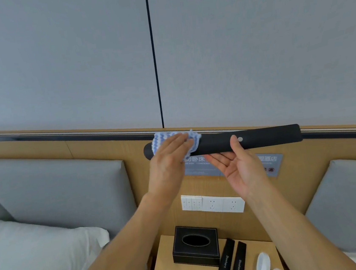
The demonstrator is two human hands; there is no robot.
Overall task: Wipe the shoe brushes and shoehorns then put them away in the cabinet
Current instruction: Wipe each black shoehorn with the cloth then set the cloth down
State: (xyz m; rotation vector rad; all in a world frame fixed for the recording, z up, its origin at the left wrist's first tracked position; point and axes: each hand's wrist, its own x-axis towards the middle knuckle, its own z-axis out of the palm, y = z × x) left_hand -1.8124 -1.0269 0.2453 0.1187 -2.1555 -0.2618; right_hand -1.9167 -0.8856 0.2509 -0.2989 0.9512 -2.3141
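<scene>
Both hands raised: L (168, 156) gripping, R (240, 167) pinching.

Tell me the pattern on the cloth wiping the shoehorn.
Blue and white wavy stripes on the cloth; the head view, the only one, shows it.

Left hand (168, 156) presses cloth (174, 138) on shoehorn (261, 137), apparently pinched by right hand (241, 167).

Even, soft daylight-ish light, no glare, faint shadows. Wide-angle bowing along frame edges; overall slightly soft, lower corners blurrier.
</scene>
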